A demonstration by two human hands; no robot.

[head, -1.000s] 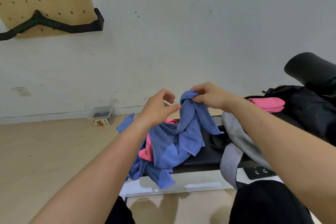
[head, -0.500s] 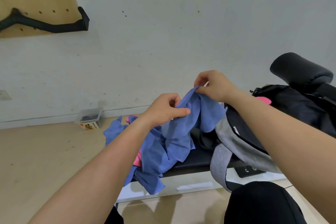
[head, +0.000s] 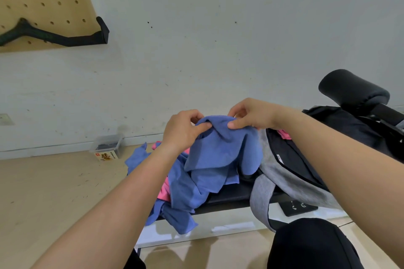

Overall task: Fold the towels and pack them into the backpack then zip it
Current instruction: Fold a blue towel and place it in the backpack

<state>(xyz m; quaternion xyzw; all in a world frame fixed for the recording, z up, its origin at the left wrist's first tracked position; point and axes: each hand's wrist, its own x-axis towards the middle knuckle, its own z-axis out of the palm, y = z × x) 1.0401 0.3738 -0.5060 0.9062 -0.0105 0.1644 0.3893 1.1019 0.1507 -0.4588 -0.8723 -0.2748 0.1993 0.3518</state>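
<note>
Nearest, bottom right: a knee in black trousers. Both bare forearms reach forward from the lower corners.

In front of the knee, a white glossy desk with a black flat mat lying on it. A small black flat device with white marks sits on the desk just right of the mat's near edge.

A crumpled heap of blue towels lies on the left part of the mat and hangs over the desk's front edge. A pink towel is tangled inside the heap, only partly visible.

Above the heap, a blue cloth towel is held up off the desk, bunched and draping down onto the pile. The left hand pinches its top edge at the left between thumb and curled fingers. The right hand pinches the same top edge at the right, thumb in front. The two hands are close together, not touching.

Just right of the held towel, a grey and black fabric backpack lies on the desk, partly under the right forearm. Its grey strap hangs over the desk's front. A bit of folded pink towel shows at its top; can't tell how far inside it sits.

Behind the backpack, a black padded roll on a black frame.

Left and farther: a light wooden floor, with a clear plastic box against the white wall. Top left of the wall, a tan wooden pegboard carrying a black bent bracket.
</note>
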